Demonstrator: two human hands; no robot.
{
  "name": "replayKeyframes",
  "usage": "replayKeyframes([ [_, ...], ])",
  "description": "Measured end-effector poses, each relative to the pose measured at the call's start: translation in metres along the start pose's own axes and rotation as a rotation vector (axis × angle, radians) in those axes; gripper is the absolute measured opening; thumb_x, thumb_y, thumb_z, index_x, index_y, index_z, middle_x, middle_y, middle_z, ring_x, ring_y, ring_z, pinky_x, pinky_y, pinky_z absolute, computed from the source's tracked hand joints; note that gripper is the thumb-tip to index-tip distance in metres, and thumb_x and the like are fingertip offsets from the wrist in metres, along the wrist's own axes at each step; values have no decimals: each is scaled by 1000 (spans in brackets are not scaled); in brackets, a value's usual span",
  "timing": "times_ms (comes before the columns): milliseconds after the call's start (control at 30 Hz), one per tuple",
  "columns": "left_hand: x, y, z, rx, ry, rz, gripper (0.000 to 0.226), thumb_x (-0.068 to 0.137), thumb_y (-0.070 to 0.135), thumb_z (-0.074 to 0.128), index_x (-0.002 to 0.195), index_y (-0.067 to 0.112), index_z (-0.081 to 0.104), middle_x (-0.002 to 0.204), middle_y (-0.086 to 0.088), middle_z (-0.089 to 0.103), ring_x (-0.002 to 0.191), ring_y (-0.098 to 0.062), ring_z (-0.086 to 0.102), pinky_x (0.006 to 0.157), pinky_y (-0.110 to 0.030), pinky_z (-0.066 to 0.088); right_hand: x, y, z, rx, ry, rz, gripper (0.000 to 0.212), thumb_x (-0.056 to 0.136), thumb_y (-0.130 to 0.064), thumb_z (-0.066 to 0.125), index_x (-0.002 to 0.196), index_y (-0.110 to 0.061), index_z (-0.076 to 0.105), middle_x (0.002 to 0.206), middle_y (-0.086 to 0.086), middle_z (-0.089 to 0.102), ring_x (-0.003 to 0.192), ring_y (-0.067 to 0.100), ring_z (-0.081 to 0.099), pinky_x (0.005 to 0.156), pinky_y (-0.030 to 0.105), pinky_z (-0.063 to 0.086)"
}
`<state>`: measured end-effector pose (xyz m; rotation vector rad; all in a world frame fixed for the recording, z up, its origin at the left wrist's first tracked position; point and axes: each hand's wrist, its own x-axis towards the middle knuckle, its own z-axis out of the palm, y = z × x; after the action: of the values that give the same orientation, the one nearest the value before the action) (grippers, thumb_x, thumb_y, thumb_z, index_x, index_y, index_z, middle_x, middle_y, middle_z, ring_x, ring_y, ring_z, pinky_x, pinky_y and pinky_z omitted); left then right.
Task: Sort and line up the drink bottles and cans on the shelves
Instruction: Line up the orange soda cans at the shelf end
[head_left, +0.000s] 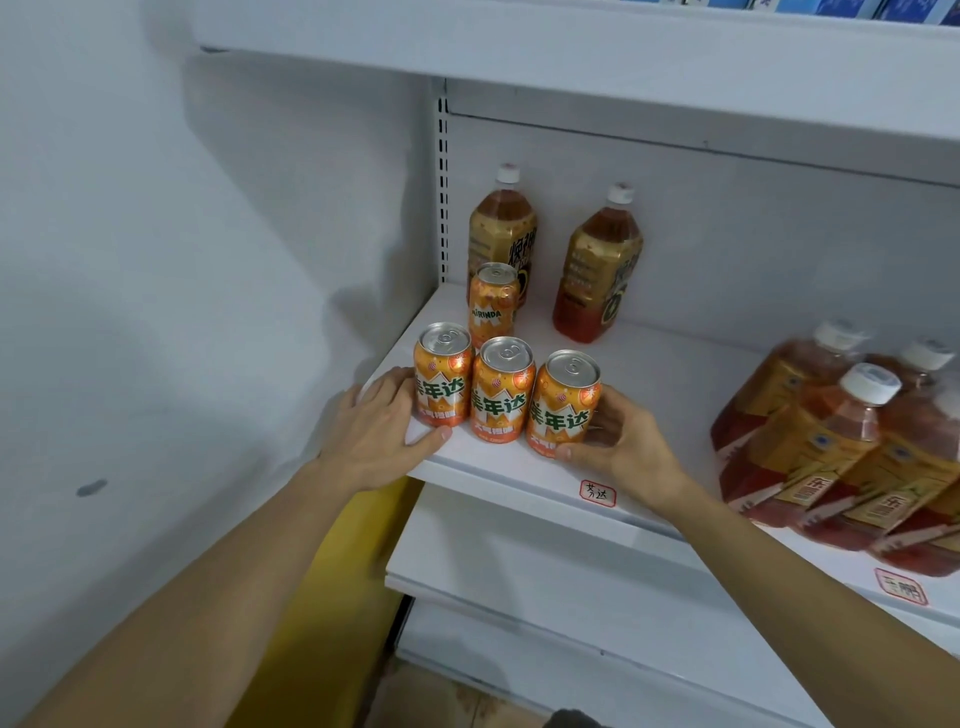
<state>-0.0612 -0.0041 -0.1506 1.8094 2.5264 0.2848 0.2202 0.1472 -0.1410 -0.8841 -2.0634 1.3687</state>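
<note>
White shop shelf (519, 483) beside a pale wall. Three orange Mirinda cans (503, 391) stand touching in a front row, bracketed between the hands. Left hand (382, 428), fingers straight, presses the leftmost can's side; right hand (621, 447) curls round the rightmost can (563, 402). A fourth can (493, 304) and two tea bottles (597, 270) stand beyond the fingertips. Risk: uneven squeezing could tip a can or nudge the row off the shelf's front edge.

A shop: white shelf (519, 483) with price tags (598, 492), stocked drinks.
</note>
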Motion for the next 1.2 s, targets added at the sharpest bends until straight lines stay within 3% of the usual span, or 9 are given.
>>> replayKeyframes([
  [133, 0, 1, -1, 6, -6, -4, 99, 82, 86, 15, 154, 20, 31, 161, -3, 37, 147, -22, 37, 119, -54, 32, -2, 0, -2, -1, -18, -22, 69, 73, -18, 91, 135, -18, 60, 123, -6, 73, 113, 15, 70, 102, 42, 55],
  [400, 1, 1, 2, 12, -29, -10, 89, 91, 81, 28, 156, 21, 25, 164, -1, 32, 150, -20, 32, 122, -53, 29, -2, 1, -4, -27, -27, -35, 69, 73, -22, 91, 135, -19, 61, 123, -4, 73, 113, 17, 69, 102, 43, 55],
  [533, 0, 2, 1, 22, -32, -16, 99, 82, 85, 13, 156, 21, 25, 164, -2, 33, 149, -20, 33, 121, -54, 30, -2, 4, -4, -49, -26, -46, 67, 74, -19, 91, 134, -19, 61, 122, -5, 73, 113, 16, 69, 102, 44, 55],
  [800, 0, 3, 2, 29, -2, -7, 97, 83, 84, 14, 154, 19, 32, 161, -3, 38, 146, -22, 38, 118, -53, 33, -3, 3, -6, -30, -52, -20, 67, 75, -22, 91, 135, -21, 60, 124, -6, 72, 115, 17, 68, 103, 46, 54],
  [933, -1, 2, 1, 37, 0, -6, 96, 84, 83, 13, 152, 20, 33, 160, -2, 39, 145, -20, 39, 118, -53, 35, -3, -3, -6, -30, -104, -15, 79, 70, -31, 93, 138, -23, 55, 129, -7, 69, 118, 15, 67, 104, 47, 54],
  [1033, -1, 3, 1, 43, 2, -4, 96, 84, 83, 13, 152, 19, 33, 160, -3, 39, 145, -21, 39, 118, -54, 35, -10, -28, -13, -36, -38, -51, 98, 71, -55, 87, 152, -35, 34, 145, -8, 52, 131, 10, 54, 106, 37, 50],
  [1133, 1, 2, 2, 52, 1, -5, 97, 83, 83, 11, 153, 20, 32, 160, -1, 38, 146, -19, 38, 119, -54, 33, -2, -83, -21, -72, 96, -199, 69, 91, -61, 54, 151, -31, 39, 145, -6, 51, 130, 7, 52, 100, 25, 45],
  [1200, 1, 2, 3, 38, 5, -1, 97, 82, 83, 12, 152, 19, 34, 159, -1, 39, 146, -19, 38, 118, -55, 33, 28, -121, -19, -234, 104, -223, 51, 98, -48, 52, 145, -27, 48, 138, -6, 55, 124, 11, 54, 98, 27, 45],
])
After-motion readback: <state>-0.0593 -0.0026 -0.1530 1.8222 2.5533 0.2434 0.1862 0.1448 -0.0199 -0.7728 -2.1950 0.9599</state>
